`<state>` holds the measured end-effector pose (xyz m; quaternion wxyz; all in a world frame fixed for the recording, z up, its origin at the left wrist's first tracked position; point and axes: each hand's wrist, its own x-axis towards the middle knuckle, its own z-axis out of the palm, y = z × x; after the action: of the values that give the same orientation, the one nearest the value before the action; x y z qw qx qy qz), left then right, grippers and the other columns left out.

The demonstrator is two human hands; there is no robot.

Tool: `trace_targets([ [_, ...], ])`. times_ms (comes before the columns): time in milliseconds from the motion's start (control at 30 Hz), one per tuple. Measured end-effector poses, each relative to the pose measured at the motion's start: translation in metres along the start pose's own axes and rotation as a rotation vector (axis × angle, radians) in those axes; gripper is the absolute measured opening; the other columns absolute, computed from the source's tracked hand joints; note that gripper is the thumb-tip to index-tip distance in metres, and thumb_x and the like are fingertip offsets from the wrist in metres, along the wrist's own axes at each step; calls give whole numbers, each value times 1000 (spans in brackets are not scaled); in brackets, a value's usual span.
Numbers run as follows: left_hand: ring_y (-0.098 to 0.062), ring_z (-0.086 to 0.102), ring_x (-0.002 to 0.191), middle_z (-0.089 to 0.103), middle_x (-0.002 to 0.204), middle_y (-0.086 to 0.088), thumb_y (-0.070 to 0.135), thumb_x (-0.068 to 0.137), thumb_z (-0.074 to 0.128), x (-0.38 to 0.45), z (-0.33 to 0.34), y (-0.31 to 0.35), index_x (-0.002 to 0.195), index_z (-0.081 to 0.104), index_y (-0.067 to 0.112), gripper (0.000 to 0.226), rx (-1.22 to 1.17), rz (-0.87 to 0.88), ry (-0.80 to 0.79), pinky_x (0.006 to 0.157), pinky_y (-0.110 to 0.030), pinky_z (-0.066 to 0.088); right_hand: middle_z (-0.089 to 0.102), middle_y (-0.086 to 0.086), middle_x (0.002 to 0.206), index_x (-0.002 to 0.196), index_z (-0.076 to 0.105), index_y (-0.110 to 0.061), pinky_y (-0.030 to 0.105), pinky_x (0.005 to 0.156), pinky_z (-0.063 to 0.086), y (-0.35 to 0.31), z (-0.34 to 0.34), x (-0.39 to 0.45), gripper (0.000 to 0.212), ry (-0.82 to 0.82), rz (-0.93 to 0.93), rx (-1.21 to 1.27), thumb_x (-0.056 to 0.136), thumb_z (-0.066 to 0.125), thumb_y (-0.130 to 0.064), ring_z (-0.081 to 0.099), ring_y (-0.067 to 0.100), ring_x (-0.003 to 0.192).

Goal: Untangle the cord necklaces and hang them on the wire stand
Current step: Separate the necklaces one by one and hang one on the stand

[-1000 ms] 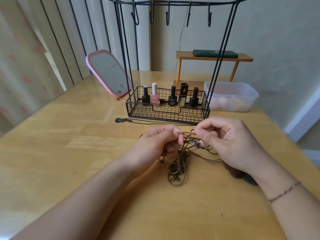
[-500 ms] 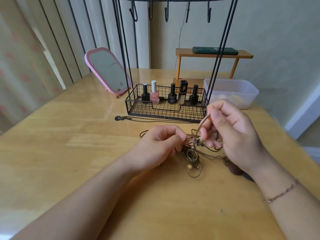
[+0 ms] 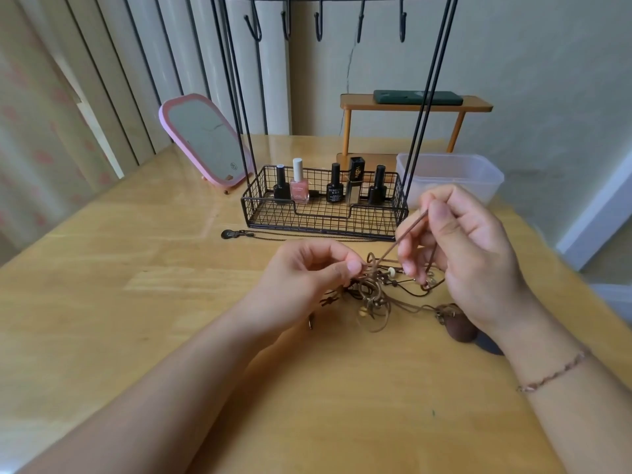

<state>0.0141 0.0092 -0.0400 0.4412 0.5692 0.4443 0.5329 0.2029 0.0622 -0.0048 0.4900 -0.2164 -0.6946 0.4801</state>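
A knot of brown cord necklaces [image 3: 374, 292] with small beads lies on the wooden table between my hands. My left hand [image 3: 307, 275] pinches the tangle at its left side, close to the table. My right hand [image 3: 461, 254] pinches one cord strand and holds it taut, slanting up and to the right from the knot. A brown pendant [image 3: 460, 325] lies under my right wrist. Behind stands the black wire stand [image 3: 325, 213], its hooks [image 3: 319, 27] empty along the top bar. A separate dark chain necklace [image 3: 273, 236] lies in front of the stand's basket.
Several nail polish bottles [image 3: 299, 186] stand in the stand's basket. A pink-framed mirror [image 3: 205, 140] leans at back left. A clear plastic tub [image 3: 451, 176] sits at back right, with a small wooden shelf [image 3: 413, 104] behind it against the wall.
My right hand has risen up and to the right, drawing one cord strand out of the tangle. My left hand has stayed on the knot.
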Motion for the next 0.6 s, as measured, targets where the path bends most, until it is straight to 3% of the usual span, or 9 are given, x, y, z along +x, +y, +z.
trace_targets([
  [100, -11, 57, 64, 68, 73, -3, 15, 83, 65, 0, -2, 3, 83, 69, 10, 6, -88, -22, -16, 67, -24, 47, 63, 5, 70, 85, 56, -24, 33, 45, 41, 0, -1, 0, 24, 17, -17, -4, 96, 42, -41, 56, 24, 54],
  [167, -15, 59, 59, 67, 70, -5, 4, 90, 61, 0, 0, 1, 89, 61, 7, 3, -69, -5, -17, 62, -26, 51, 62, 3, 69, 88, 53, -16, 33, 45, 41, -1, -2, 1, 27, 33, -22, 2, 98, 40, -37, 56, 24, 54],
  [233, -16, 61, 55, 67, 72, -5, -5, 95, 58, -1, 3, -3, 90, 55, 10, 15, 83, 42, -13, 57, -26, 51, 62, 3, 69, 88, 52, -15, 31, 45, 42, -2, -3, 1, 27, 40, -29, 2, 98, 41, -38, 55, 24, 53],
  [333, -16, 64, 56, 69, 85, -14, -6, 95, 59, -3, 7, -6, 82, 60, 13, 23, 270, 88, -34, 59, -28, 51, 62, 3, 68, 84, 55, -25, 31, 45, 41, 0, -2, 1, 24, 44, -35, -6, 101, 41, -34, 55, 25, 54],
  [467, -15, 65, 53, 70, 88, 0, -9, 88, 65, -2, 6, -6, 78, 72, 13, 25, 322, 59, 31, 58, -31, 55, 60, 2, 67, 85, 52, -18, 32, 46, 41, 1, -1, 1, 24, 36, -25, -45, 101, 36, -26, 54, 26, 53],
  [600, -18, 71, 61, 72, 84, 9, -2, 84, 75, -4, 6, 1, 90, 76, 21, 25, 331, 10, 4, 65, -34, 61, 60, 3, 67, 86, 51, -17, 33, 47, 42, 4, -1, 2, 23, 43, -15, -80, 101, 36, -27, 55, 25, 53],
])
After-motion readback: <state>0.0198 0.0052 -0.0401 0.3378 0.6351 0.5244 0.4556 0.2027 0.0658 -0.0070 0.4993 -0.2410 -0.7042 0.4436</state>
